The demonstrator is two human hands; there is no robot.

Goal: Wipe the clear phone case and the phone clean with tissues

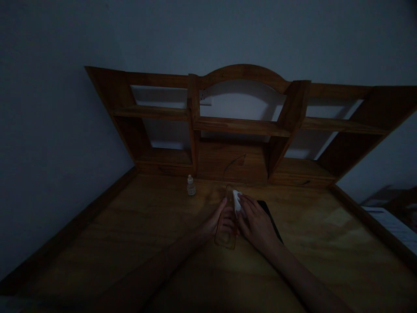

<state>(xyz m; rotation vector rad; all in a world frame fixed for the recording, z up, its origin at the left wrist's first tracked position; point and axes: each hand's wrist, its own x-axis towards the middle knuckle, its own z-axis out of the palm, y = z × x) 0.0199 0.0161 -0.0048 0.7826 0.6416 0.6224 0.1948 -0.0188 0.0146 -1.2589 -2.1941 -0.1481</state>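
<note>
Clear plastic, amber-tinted in this dim light: that is the phone case [226, 226] you hold tilted above the worktop [130, 234], just in front of the wooden hutch [241, 126]. Your left hand [216, 221] cups its near-left edge, fingers curled around it, while your right hand [257, 224] pinches a small white wipe [237, 201] against the case's far end. A dark flat object, likely a phone [270, 217], lies under your right wrist, and a little dropper bottle [191, 186] stands to the left of the case, nearer the hutch. Watch the grip: the case looks slick and thin, so hard rubbing could twist it loose, and a wide left elbow might topple that bottle.
</note>
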